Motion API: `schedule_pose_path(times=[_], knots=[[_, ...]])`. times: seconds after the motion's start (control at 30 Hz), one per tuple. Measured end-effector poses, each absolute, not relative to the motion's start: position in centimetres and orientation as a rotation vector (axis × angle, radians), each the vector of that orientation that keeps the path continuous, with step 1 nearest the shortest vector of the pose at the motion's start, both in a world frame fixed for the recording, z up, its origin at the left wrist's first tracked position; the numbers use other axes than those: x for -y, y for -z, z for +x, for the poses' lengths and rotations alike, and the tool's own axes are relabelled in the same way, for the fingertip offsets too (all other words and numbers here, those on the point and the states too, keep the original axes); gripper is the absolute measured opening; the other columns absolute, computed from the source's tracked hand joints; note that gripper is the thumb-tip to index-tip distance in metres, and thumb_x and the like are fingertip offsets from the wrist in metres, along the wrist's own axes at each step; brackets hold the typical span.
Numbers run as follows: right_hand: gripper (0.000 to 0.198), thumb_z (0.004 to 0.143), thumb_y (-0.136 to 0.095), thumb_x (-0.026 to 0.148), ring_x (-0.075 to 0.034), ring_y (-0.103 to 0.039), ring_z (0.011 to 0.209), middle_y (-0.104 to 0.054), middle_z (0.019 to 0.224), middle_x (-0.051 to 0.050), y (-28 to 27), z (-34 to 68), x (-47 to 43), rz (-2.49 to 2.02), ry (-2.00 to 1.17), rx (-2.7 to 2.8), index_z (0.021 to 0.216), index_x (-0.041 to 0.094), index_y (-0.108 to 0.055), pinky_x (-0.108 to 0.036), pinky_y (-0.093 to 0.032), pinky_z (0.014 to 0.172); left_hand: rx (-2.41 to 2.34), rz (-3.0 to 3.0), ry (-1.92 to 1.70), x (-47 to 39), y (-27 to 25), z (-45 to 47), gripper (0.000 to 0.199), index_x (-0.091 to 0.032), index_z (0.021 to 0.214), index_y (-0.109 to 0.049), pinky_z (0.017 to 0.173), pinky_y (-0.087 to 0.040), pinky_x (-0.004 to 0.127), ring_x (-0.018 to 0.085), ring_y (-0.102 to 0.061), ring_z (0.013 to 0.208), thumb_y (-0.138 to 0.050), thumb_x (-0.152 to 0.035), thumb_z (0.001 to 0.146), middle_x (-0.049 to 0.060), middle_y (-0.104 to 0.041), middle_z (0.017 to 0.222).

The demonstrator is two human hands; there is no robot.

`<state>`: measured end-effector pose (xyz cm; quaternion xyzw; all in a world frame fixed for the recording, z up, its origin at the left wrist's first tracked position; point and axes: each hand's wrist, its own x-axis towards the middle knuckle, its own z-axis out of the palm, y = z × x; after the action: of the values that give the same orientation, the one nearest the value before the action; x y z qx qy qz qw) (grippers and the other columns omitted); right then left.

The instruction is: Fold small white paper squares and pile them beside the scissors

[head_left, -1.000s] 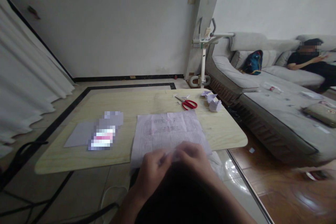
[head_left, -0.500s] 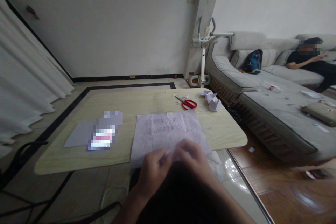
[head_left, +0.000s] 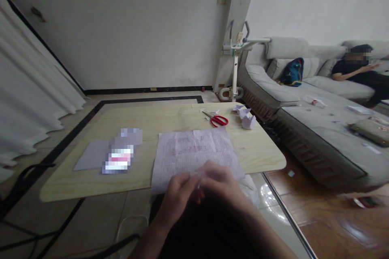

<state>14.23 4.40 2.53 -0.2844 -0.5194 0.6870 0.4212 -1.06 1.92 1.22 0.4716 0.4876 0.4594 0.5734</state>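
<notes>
Close together at the near edge of the table, my left hand [head_left: 179, 194] and my right hand [head_left: 217, 178] meet at the fingertips. Both are closed, pinching a small piece of pale paper [head_left: 199, 185] that the fingers mostly cover. Beneath and beyond them lies a large creased sheet of paper [head_left: 188, 149] with faint print, its near edge hanging over the table. Red-handled scissors [head_left: 219, 120] lie past the sheet, blades pointing up and left, with small paper scraps [head_left: 215, 112] around them. Several folded paper pieces [head_left: 248, 121] stand at the far right corner.
On the left of the pale wooden table [head_left: 91, 186] are a white sheet [head_left: 89, 157] and a lit, pixelated object [head_left: 118, 160]. A grey sofa [head_left: 322, 137] with a blue backpack [head_left: 293, 72] is to the right; a person [head_left: 355, 68] sits there. An exercise machine [head_left: 235, 64] stands behind.
My fingers have shifted around the small paper; the hands have drawn slightly closer, with the left fingertips moving under the right. The scissors, sheet and folded pieces have stayed put.
</notes>
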Motion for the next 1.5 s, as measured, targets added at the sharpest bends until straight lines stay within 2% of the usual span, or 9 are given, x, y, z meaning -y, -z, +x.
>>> schedule_pose_path(times=[0.3, 0.47, 0.57, 0.73, 0.87, 1.0, 1.07, 1.23, 1.5], knots=[[0.027, 0.078, -0.076, 0.041, -0.013, -0.058, 0.042, -0.06, 0.052, 0.005, -1.1, 13.9, -4.7, -0.767, -1.658, 1.167, 0.079, 0.018, -0.062, -0.024, -0.045, 0.041, -1.12, 1.316, -1.059, -1.7, -1.5, -1.1, 0.045, -0.016, 0.072, -0.065, 0.056, -0.05, 0.026, 0.015, -0.061, 0.057, -0.045, -0.05, 0.094, 0.002, -0.064, 0.062], [0.025, 0.072, -0.08, 0.037, -0.011, -0.056, 0.053, -0.06, 0.059, 0.004, -1.4, 14.2, -5.1, -0.921, -1.476, 1.186, 0.07, 0.018, -0.065, -0.023, -0.044, 0.053, -1.264, 1.497, -1.016, -1.6, -0.7, -1.3, 0.027, -0.018, 0.079, -0.062, 0.053, -0.045, 0.022, 0.014, -0.058, 0.06, -0.06, -0.043, 0.089, -0.002, -0.061, 0.067], [0.028, 0.071, -0.079, 0.04, -0.012, -0.055, 0.055, -0.059, 0.06, 0.004, -1.2, 14.3, -5.2, -0.966, -1.453, 1.214, 0.068, 0.018, -0.063, -0.024, -0.043, 0.055, -1.356, 1.643, -1.052, -1.6, -0.6, -1.3, 0.024, -0.018, 0.074, -0.063, 0.054, -0.043, 0.022, 0.013, -0.057, 0.059, -0.059, -0.036, 0.09, -0.003, -0.059, 0.062], [0.028, 0.074, -0.076, 0.044, -0.013, -0.054, 0.058, -0.06, 0.062, 0.002, -0.1, 14.3, -5.3, -0.97, -1.474, 1.185, 0.072, 0.018, -0.063, -0.024, -0.043, 0.055, -1.371, 1.735, -1.104, -1.6, -0.8, -1.3, 0.017, -0.019, 0.085, -0.07, 0.055, -0.044, 0.021, 0.014, -0.06, 0.061, -0.06, -0.032, 0.09, -0.001, -0.067, 0.068], [0.025, 0.076, -0.076, 0.042, -0.013, -0.053, 0.058, -0.059, 0.063, 0.002, -0.1, 14.9, -5.2, -0.991, -1.456, 1.228, 0.076, 0.019, -0.065, -0.024, -0.042, 0.054, -1.411, 1.802, -1.101, -1.7, -0.6, -1.5, 0.019, -0.019, 0.089, -0.07, 0.055, -0.044, 0.021, 0.014, -0.061, 0.061, -0.057, -0.031, 0.092, -0.001, -0.067, 0.068], [0.022, 0.078, -0.075, 0.037, -0.018, -0.06, 0.074, -0.066, 0.081, -0.001, -1.5, 16.0, -5.0, -0.981, -1.414, 1.45, 0.09, 0.02, -0.07, -0.028, -0.047, 0.067, -1.428, 2.055, -1.012, -1.8, -0.4, -1.8, 0.024, -0.019, 0.079, -0.068, 0.055, -0.042, 0.023, 0.014, -0.057, 0.057, -0.055, -0.032, 0.094, 0.0, -0.063, 0.062], [0.017, 0.08, -0.073, 0.035, -0.019, -0.06, 0.078, -0.066, 0.081, -0.002, -2.1, 16.3, -5.0, -0.984, -1.375, 1.548, 0.085, 0.02, -0.071, -0.029, -0.047, 0.07, -1.41, 2.147, -0.988, -1.8, -0.4, -2.0, 0.028, -0.019, 0.076, -0.068, 0.057, -0.042, 0.025, 0.015, -0.058, 0.058, -0.053, -0.032, 0.095, 0.001, -0.064, 0.063], [0.019, 0.08, -0.07, 0.035, -0.016, -0.054, 0.066, -0.06, 0.067, 0.001, -2.1, 15.9, -4.9, -1.03, -1.342, 1.456, 0.07, 0.019, -0.067, -0.026, -0.043, 0.062, -1.385, 1.988, -1.092, -1.6, -0.6, -2.0, 0.018, -0.02, 0.083, -0.071, 0.057, -0.045, 0.024, 0.016, -0.061, 0.061, -0.059, -0.031, 0.091, 0.001, -0.067, 0.066], [0.018, 0.082, -0.067, 0.033, -0.015, -0.054, 0.065, -0.061, 0.066, 0.002, -1.7, 15.5, -4.8, -1.004, -1.375, 1.437, 0.071, 0.019, -0.067, -0.025, -0.041, 0.061, -1.384, 1.711, -1.201, -1.5, -0.7, -1.7, 0.017, -0.018, 0.086, -0.072, 0.06, -0.049, 0.023, 0.015, -0.064, 0.06, -0.058, -0.027, 0.092, 0.0, -0.07, 0.068]])
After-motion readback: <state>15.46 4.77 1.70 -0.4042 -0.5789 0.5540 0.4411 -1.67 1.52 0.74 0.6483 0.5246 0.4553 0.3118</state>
